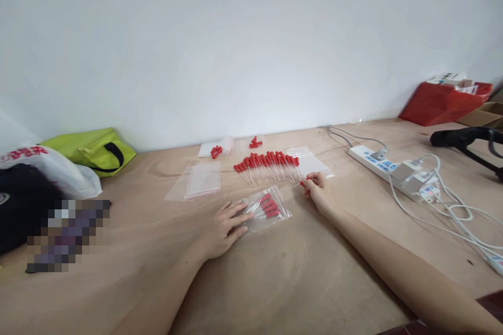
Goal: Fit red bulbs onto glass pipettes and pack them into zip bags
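Note:
My left hand (230,225) lies with fingers spread, its fingertips over the open end of a clear plastic bag (281,210). Inside that bag are several glass droppers with red rubber bulbs (269,205). To the right, my right hand (317,191) is closed in a pinch on the red bulb of a dropper (303,182), whose thin tube points left. Just beyond both hands, a row of droppers (267,163) lies side by side, red bulbs away from me. My right fingers are near the right end of this row.
Flat clear bags (203,180) lie left of the row, more bags (314,162) at its right. Loose red bulbs (216,152) sit near the wall. A power strip (369,159) with tangled white cables (451,209) stands right; a green bag (90,149) and white bag (58,172) left.

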Demonstrator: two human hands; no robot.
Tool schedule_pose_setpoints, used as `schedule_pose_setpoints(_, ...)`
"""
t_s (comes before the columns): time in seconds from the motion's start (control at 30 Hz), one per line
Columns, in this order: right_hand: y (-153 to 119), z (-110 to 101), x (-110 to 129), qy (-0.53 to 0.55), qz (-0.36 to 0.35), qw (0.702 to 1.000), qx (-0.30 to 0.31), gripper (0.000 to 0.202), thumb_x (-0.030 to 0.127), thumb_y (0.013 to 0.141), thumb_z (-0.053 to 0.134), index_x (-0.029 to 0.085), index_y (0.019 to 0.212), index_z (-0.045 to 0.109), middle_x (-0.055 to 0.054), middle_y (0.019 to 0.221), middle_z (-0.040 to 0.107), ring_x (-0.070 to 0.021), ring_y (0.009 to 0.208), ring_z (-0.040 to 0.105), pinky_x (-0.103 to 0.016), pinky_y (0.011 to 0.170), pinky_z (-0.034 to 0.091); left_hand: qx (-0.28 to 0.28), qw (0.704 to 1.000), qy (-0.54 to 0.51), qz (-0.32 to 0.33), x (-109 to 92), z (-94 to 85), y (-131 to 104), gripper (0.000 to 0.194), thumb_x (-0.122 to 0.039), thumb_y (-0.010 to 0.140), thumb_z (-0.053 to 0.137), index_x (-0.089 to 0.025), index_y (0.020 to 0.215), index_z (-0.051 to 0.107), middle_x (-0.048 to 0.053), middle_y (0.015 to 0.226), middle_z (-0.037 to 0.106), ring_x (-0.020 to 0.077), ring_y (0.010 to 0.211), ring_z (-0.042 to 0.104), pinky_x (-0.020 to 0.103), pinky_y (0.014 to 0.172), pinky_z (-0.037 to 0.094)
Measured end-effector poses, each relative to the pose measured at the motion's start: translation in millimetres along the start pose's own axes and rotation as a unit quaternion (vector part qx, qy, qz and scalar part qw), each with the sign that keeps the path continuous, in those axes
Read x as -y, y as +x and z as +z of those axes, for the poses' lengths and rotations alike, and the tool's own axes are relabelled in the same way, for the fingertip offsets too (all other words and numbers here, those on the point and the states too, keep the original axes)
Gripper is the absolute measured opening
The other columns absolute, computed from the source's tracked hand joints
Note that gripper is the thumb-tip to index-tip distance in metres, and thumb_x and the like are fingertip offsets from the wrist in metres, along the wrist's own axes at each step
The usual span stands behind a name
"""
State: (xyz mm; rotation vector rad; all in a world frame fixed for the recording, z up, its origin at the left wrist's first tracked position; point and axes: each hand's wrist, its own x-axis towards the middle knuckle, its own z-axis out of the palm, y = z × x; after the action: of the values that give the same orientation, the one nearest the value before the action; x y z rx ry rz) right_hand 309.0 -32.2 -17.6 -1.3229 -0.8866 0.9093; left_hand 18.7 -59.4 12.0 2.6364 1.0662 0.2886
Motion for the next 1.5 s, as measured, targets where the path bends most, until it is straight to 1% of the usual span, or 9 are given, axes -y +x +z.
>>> schedule_pose_setpoints(0.23, -6.2, 10.7, 6.9, 0.019, 0.012, 0.999, 0.049, 0.023, 0.030, 0.061, 0.057, 0.022, 0.075, 0.041, 0.006, 0.062, 0.051, -0.0079, 0.042, 0.044, -0.022, 0.040, 0.033, 0.007, 1.000, 0.001, -0.003, 0.1, 0.6, -0.3, 0.036, -0.028, 0.088, 0.040, -0.030, 0.123, 0.046, 0.003, 0.134, 0.041, 0.0216, 0.125, 0.033, 0.049, 0.104, 0.021)
schedule_pose_setpoints(0.37, -3.7, 9.1, 10.4, 0.012, 0.004, 0.999, 0.045, 0.023, 0.031, 0.060, 0.057, 0.021, 0.073, 0.042, 0.007, 0.057, 0.050, -0.0071, 0.041, 0.041, -0.020, 0.040, 0.030, 0.003, 1.000, 0.003, -0.009, -1.0, 0.0, 0.0, 0.039, -0.030, 0.088, 0.041, -0.026, 0.127, 0.042, 0.005, 0.134, 0.041, 0.0205, 0.125, 0.033, 0.047, 0.105, 0.021)
schedule_pose_setpoints(0.5, -3.1, 6.8, 11.5, 0.007, 0.015, 0.998, 0.065, 0.022, 0.030, 0.059, 0.057, 0.020, 0.073, 0.043, 0.009, 0.050, 0.047, -0.0064, 0.038, 0.039, -0.019, 0.039, 0.028, 0.008, 1.000, 0.001, -0.007, -0.9, -0.7, 0.3, 0.036, -0.030, 0.087, 0.041, -0.027, 0.123, 0.046, 0.004, 0.134, 0.041, 0.0208, 0.126, 0.033, 0.048, 0.105, 0.021)
schedule_pose_setpoints(0.87, -11.8, 13.2, 9.6, -0.002, 0.048, 0.987, 0.150, 0.030, 0.032, 0.059, 0.064, 0.020, 0.075, 0.041, 0.008, 0.052, 0.053, -0.0053, 0.038, 0.042, -0.018, 0.039, 0.030, 0.007, 1.000, -0.002, -0.003, -0.8, -1.3, 0.9, 0.034, -0.029, 0.087, 0.043, -0.028, 0.121, 0.049, 0.004, 0.133, 0.042, 0.0209, 0.124, 0.035, 0.049, 0.104, 0.022)
schedule_pose_setpoints(1.03, -17.0, 26.1, 5.8, -0.008, 0.023, 0.976, 0.217, 0.032, 0.038, 0.056, 0.069, 0.017, 0.069, 0.049, 0.005, 0.054, 0.052, -0.0057, 0.042, 0.044, -0.019, 0.040, 0.032, 0.002, 1.000, -0.005, 0.003, -0.9, -1.9, 0.9, 0.034, -0.028, 0.086, 0.044, -0.029, 0.120, 0.050, 0.004, 0.132, 0.044, 0.0217, 0.123, 0.037, 0.051, 0.103, 0.022)
schedule_pose_setpoints(1.17, -17.2, 29.9, -0.6, -0.018, 0.007, 0.965, 0.263, 0.033, 0.041, 0.058, 0.067, 0.015, 0.077, 0.057, 0.002, 0.061, 0.057, -0.0060, 0.043, 0.044, -0.021, 0.042, 0.035, 0.002, 1.000, -0.004, 0.005, -1.1, -2.3, 0.7, 0.035, -0.028, 0.086, 0.045, -0.031, 0.120, 0.049, 0.003, 0.132, 0.044, 0.0214, 0.123, 0.037, 0.050, 0.103, 0.023)
schedule_pose_setpoints(1.37, -12.5, 33.0, -11.9, -0.079, -0.063, 0.956, 0.274, 0.028, 0.039, 0.061, 0.067, 0.015, 0.076, 0.065, -0.003, 0.078, 0.063, -0.0098, 0.058, 0.052, -0.024, 0.054, 0.042, 0.007, 1.000, -0.003, 0.006, -1.7, -2.1, 1.1, 0.036, -0.027, 0.087, 0.043, -0.032, 0.122, 0.047, 0.003, 0.133, 0.043, 0.0208, 0.124, 0.036, 0.051, 0.103, 0.021)
schedule_pose_setpoints(1.43, -11.1, 35.1, -11.9, -0.055, -0.030, 0.952, 0.300, 0.031, 0.042, 0.061, 0.067, 0.015, 0.075, 0.065, -0.003, 0.074, 0.064, -0.0117, 0.061, 0.055, -0.026, 0.058, 0.044, 0.008, 1.000, -0.003, 0.006, -1.3, -1.8, 1.0, 0.036, -0.027, 0.087, 0.044, -0.033, 0.122, 0.046, 0.002, 0.134, 0.042, 0.0208, 0.124, 0.035, 0.051, 0.103, 0.021)
schedule_pose_setpoints(1.5, -10.1, 36.0, -8.9, -0.050, 0.023, 0.945, 0.323, 0.034, 0.044, 0.059, 0.068, 0.015, 0.075, 0.064, -0.001, 0.065, 0.063, -0.0108, 0.054, 0.053, -0.025, 0.052, 0.043, 0.008, 1.000, -0.002, 0.007, -0.4, -1.3, 0.7, 0.036, -0.028, 0.087, 0.044, -0.033, 0.122, 0.046, 0.002, 0.134, 0.042, 0.0210, 0.124, 0.035, 0.051, 0.103, 0.022)
